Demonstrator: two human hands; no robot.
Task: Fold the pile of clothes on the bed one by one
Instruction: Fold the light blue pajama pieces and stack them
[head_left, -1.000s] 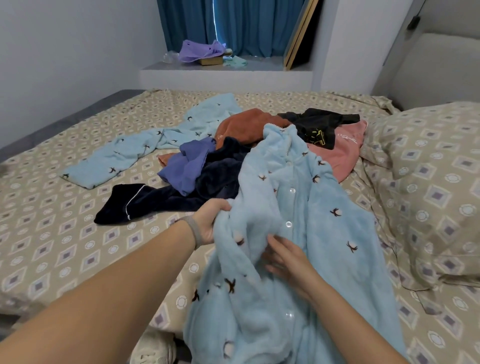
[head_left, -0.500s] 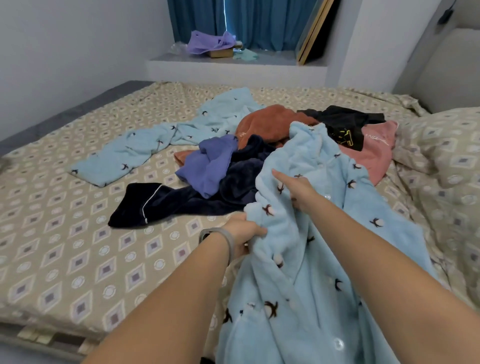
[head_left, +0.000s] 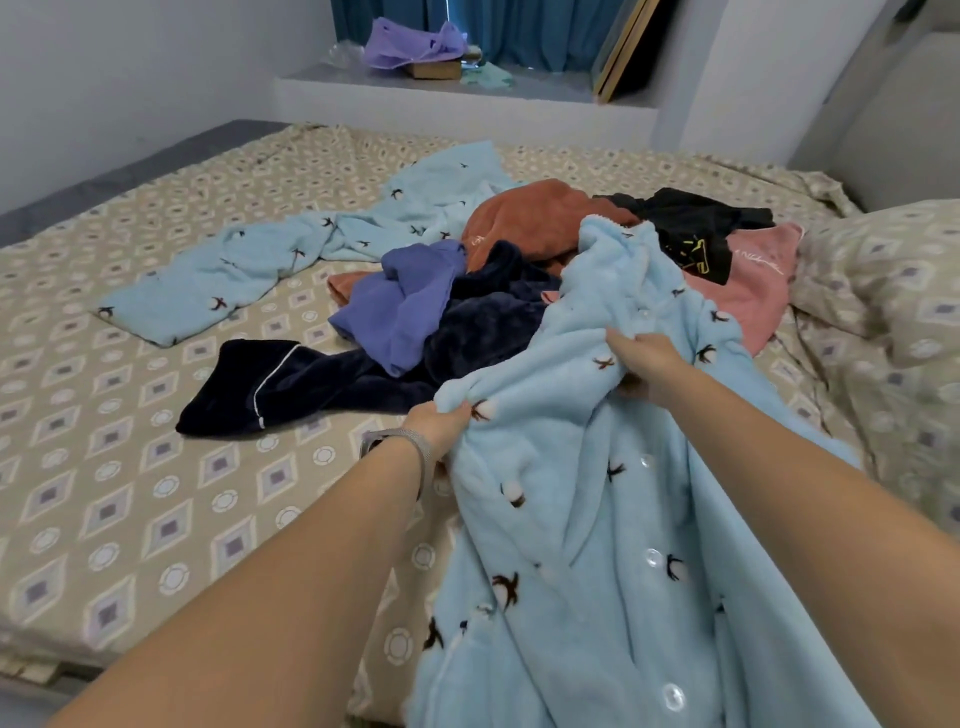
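Draped over the bed's (head_left: 130, 467) near edge, the light-blue fleece top (head_left: 597, 545) is bunched in both hands—left hand (head_left: 441, 423) and right hand (head_left: 641, 358), fingers curled into the cloth. Best drag it clear of the pile (head_left: 519, 291) at mid-bed—then spread it flat, buttons up.
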